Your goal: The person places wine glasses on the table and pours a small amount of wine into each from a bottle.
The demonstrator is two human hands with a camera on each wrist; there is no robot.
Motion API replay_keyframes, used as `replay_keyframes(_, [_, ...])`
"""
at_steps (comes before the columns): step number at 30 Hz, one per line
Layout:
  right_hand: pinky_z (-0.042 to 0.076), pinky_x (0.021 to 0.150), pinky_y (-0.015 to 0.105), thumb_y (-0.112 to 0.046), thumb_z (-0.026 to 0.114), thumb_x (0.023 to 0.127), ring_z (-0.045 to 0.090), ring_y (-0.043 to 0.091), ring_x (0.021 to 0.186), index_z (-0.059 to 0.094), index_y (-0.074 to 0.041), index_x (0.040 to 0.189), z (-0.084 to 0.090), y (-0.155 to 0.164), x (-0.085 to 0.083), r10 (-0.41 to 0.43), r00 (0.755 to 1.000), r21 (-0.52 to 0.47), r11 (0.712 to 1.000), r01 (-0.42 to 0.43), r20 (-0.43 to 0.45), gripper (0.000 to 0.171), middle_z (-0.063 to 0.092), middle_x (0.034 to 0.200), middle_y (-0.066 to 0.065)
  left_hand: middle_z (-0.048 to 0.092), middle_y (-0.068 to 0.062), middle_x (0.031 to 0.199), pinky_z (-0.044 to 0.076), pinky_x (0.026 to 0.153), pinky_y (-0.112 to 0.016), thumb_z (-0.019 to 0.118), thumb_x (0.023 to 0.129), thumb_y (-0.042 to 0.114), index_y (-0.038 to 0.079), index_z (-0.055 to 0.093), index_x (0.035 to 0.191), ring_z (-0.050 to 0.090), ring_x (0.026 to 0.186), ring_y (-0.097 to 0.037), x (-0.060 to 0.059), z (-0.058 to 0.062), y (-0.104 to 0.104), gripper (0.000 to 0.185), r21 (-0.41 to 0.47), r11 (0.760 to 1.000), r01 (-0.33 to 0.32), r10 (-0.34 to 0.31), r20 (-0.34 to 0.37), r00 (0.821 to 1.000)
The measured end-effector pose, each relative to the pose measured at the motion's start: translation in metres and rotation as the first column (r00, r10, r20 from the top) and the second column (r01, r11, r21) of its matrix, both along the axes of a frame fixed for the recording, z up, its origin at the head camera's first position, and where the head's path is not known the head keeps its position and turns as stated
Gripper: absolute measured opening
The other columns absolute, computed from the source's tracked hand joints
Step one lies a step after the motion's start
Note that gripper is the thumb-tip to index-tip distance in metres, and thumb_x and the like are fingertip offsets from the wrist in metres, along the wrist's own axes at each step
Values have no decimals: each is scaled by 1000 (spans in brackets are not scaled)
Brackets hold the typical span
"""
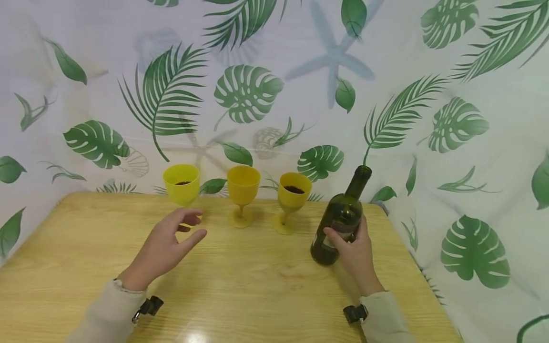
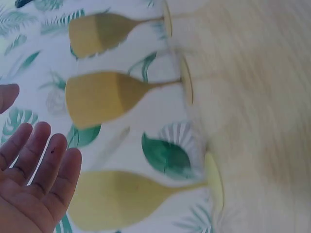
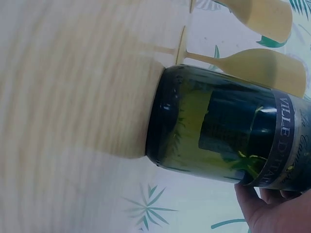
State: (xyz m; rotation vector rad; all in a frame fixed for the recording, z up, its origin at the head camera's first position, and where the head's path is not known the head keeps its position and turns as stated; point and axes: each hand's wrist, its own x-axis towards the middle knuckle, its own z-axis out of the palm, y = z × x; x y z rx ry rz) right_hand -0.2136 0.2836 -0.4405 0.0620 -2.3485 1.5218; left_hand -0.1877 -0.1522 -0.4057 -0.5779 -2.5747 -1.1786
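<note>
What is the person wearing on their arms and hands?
Both hands are bare: the left hand and the right hand wear no gloves or rings. Each arm has a light beige long sleeve ending at the wrist, and a small black clip-like mount sits by each cuff.

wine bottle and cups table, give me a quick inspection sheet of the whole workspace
surface: light wooden table, with a glare spot near the front edge
job's things: dark green wine bottle, tilted, base near the table; three yellow cups in a row at the back: left cup and right cup hold dark liquid, middle cup shows none
clutter: nothing seen
grippers: right hand holds the bottle at its label; left hand is open, hovering just before the left cup, touching nothing
cables: nothing seen; a small black clip at each sleeve cuff
surroundings: white cloth backdrop printed with green leaves, behind and to the right of the table
</note>
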Motion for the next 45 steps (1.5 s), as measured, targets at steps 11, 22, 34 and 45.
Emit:
replay_keyframes(11, [38, 113, 58, -23, 79, 94, 46, 29, 138, 31, -22, 160, 1, 0, -3, 3, 1000, -5, 1000, -3, -18, 82, 52, 145, 12, 68, -9, 118, 55, 95, -51, 67, 103, 30, 7, 61, 132, 63, 110, -29, -8, 4, -30, 38, 34, 995, -96, 96, -8, 995])
replay_keyframes(22, [45, 102, 32, -19, 79, 93, 52, 14, 125, 35, -20, 157, 2, 0, -7, -34, 999, -7, 999, 34, -29, 77, 57, 136, 3, 66, -12, 123, 54, 97, -54, 68, 102, 30, 4, 60, 132, 61, 113, -30, -10, 4, -32, 41, 7, 993, -115, 114, 30, 993])
replay_keyframes(34, [42, 103, 26, -25, 77, 95, 51, 12, 126, 33, -19, 156, 7, 4, -33, -2, 1000, -1, 1000, 2, 11, 76, 56, 136, 5, 64, -13, 131, 53, 99, -55, 67, 103, 36, 4, 58, 137, 61, 118, -33, -13, 1, -40, 47, 5, 991, -133, 132, 63, 989])
replay_keyframes(45, [37, 114, 46, -32, 78, 94, 48, 27, 137, 28, -15, 159, 10, 18, -62, 14, 999, 42, 999, -16, 33, 83, 53, 141, 15, 62, -15, 132, 51, 101, -56, 65, 102, 42, 5, 56, 139, 59, 120, -36, -13, 0, -52, 52, 9, 987, -162, 160, 87, 983])
